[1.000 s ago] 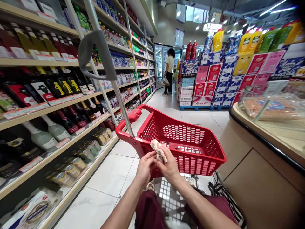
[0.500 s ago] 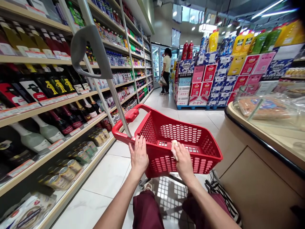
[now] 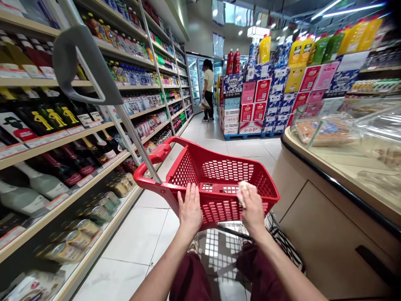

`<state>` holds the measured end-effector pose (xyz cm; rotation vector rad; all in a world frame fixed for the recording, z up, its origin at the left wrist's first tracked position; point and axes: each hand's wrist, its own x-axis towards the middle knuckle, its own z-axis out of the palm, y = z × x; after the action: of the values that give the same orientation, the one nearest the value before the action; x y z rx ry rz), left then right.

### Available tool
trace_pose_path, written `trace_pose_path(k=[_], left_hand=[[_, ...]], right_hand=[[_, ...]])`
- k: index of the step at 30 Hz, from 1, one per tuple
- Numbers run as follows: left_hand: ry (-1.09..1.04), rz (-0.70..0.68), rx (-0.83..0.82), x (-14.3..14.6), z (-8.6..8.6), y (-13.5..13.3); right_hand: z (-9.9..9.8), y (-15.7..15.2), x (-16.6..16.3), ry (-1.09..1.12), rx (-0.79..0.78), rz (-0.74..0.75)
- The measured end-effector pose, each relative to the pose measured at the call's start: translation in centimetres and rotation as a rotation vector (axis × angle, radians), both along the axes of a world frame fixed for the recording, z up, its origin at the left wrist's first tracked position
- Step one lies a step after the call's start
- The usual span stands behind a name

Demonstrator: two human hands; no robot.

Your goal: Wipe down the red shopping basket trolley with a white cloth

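Note:
In front of me stands a red plastic shopping basket [image 3: 216, 209] with perforated sides and a long metal pull handle [image 3: 138, 142] topped by a grey grip [image 3: 84, 69]. My left hand [image 3: 190, 207] lies with outstretched fingers against the near rim, left of the middle. Farther right on the same rim, my right hand [image 3: 252, 209] is closed around a crumpled whitish cloth [image 3: 246, 192], pressed to the edge. Part of the cloth is hidden by the fingers. No goods show inside the basket.
Shelves of bottles and cans [image 3: 78, 133] line the left side. A display counter [image 3: 328, 179] with packaged food stands close on the right. Stacked drink cartons [image 3: 253, 104] are ahead, and a person [image 3: 207, 90] holding a bag stands farther down the aisle.
My right hand has slid rightward along the basket rim with the cloth. My left hand has shifted a little right along the rim. The view has turned slightly right.

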<state>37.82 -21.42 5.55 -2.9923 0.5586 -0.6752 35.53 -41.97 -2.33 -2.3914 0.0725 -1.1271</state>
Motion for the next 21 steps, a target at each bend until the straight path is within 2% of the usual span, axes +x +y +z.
trace_pose_path(k=[2,4,6,8,10,11,14,16,18,21], left_hand=[[0.002,-0.011,-0.002,-0.2,-0.2,-0.5],[0.002,-0.005,-0.007,-0.2,-0.3,-0.7],[0.001,-0.01,-0.009,-0.2,-0.3,-0.9],[0.002,-0.007,-0.018,-0.2,-0.3,-1.2],[0.013,-0.007,-0.028,-0.3,-0.3,-1.8],[0.021,-0.009,-0.033,-0.3,-0.3,-2.2],[0.042,-0.021,-0.036,-0.5,-0.4,-3.0],[0.047,-0.024,-0.032,-0.6,-0.5,-3.0],[0.051,-0.037,-0.024,-0.6,-0.6,-2.8],[0.047,-0.041,-0.028,-0.5,-0.8,-2.6]], right_hand=[[0.2,0.9,0.1,-0.018,-0.057,0.124],[0.2,0.5,0.0,-0.029,-0.084,0.193],[-0.2,-1.6,-0.5,-0.022,-0.043,0.111],[-0.6,-4.1,-1.1,0.002,0.055,-0.073],[-0.3,-4.9,-1.4,0.017,0.149,-0.152],[0.0,-4.5,-1.4,0.015,0.182,-0.113],[1.4,-1.3,-0.9,0.012,0.216,0.182],[1.8,-0.1,-0.7,0.004,0.23,0.256],[1.2,-0.8,-0.8,-0.003,0.216,0.152],[-0.5,-4.2,-1.4,0.043,0.1,-0.059]])
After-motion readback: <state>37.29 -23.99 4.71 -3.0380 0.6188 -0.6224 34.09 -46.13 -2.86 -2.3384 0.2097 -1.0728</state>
